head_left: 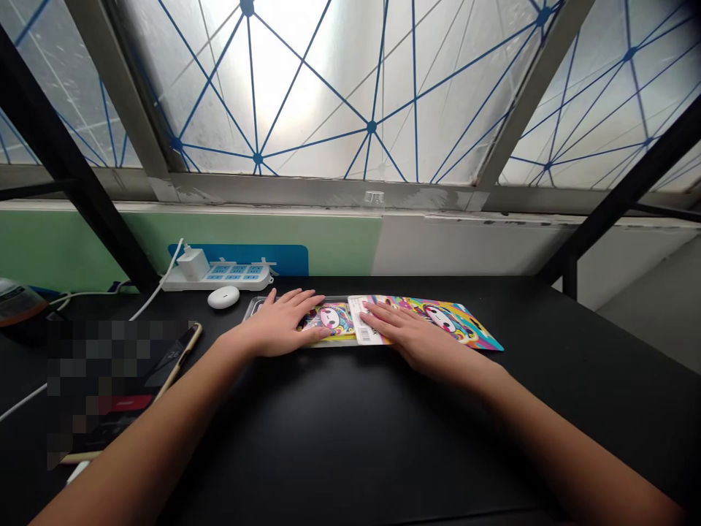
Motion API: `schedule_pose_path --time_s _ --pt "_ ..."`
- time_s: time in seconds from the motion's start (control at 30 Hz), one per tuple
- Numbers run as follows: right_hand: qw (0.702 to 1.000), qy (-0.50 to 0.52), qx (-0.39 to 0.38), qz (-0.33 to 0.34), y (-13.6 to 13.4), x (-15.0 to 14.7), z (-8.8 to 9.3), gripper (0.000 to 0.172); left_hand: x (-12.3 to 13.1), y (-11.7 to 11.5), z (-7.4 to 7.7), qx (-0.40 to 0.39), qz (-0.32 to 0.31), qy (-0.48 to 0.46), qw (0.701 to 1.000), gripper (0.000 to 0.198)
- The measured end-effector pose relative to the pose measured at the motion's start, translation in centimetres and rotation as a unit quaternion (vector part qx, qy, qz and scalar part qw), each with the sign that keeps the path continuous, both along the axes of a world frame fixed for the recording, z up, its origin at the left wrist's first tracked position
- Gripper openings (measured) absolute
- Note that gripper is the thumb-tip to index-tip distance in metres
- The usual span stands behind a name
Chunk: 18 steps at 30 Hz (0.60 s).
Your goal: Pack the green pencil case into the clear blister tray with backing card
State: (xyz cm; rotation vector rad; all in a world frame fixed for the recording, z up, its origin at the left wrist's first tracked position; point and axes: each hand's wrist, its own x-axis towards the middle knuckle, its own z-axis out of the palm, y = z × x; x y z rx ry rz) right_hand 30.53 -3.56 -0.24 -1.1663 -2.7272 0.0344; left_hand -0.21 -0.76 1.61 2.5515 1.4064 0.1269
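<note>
My left hand lies with its fingers spread over a clear plastic tray, of which only the edges show. Between my hands a colourful picture with a white cartoon face is visible in or under the tray. To the right, my right hand rests flat, fingers stretched out, on a bright printed card with a similar cartoon face and a barcode on its white left end. The card's left end overlaps the tray's right part. Both hands press down from above, and neither grips anything. My palms hide parts of both things.
A white power strip with a plugged-in charger stands at the back against the wall. In front of it sits a small white round-edged case. A tablet, partly blurred out, lies left. Black frame bars rise at both sides.
</note>
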Motion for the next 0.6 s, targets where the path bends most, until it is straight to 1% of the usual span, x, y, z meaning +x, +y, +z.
schedule_pose_path --time_s 0.07,0.13,0.2,0.27,0.33,0.37,0.4,0.43,0.47,0.53,0.6 --pt "1.000 -0.005 -0.006 -0.015 0.6 1.7 0.3 0.072 -0.5 0.4 0.1 -0.002 0.005 0.005 1.000 0.080" --pt "0.999 -0.015 0.005 -0.040 1.1 3.2 0.7 0.078 -1.0 0.7 0.1 0.001 0.009 0.004 1.000 0.079" --pt "0.995 -0.023 0.037 -0.091 1.2 4.2 1.5 0.082 -1.5 1.0 0.0 0.004 0.011 0.001 1.000 0.078" --pt "0.984 -0.026 0.089 -0.154 0.9 4.4 2.5 0.082 -1.7 1.1 -0.1 0.005 0.012 -0.001 1.000 0.077" --pt "0.971 -0.027 0.146 -0.186 -0.3 3.5 3.6 0.080 -1.8 1.1 -0.2 0.004 0.013 -0.005 1.000 0.076" --pt "0.969 -0.029 0.171 -0.179 -1.2 2.5 4.0 0.077 -1.7 1.0 -0.3 0.005 0.014 -0.009 1.000 0.075" --pt "0.969 -0.030 0.188 -0.156 -2.4 1.2 4.2 0.074 -1.5 1.0 -0.3 0.008 0.017 -0.015 1.000 0.074" --pt "0.972 -0.031 0.199 -0.124 -3.7 -0.4 4.2 0.068 -1.4 0.9 -0.4 0.013 0.022 -0.021 0.999 0.073" --pt "0.977 -0.035 0.197 -0.077 -5.2 -2.2 4.0 0.063 -1.1 0.8 -0.4 0.021 0.028 -0.026 0.999 0.072" --pt "0.985 -0.031 0.165 0.022 -8.0 -5.9 3.1 0.055 -0.6 0.6 -0.6 0.041 0.037 -0.035 0.998 0.070" --pt "0.989 -0.024 0.090 0.113 -9.8 -9.1 1.9 0.052 0.0 0.3 -0.7 0.061 0.039 -0.040 0.997 0.067"
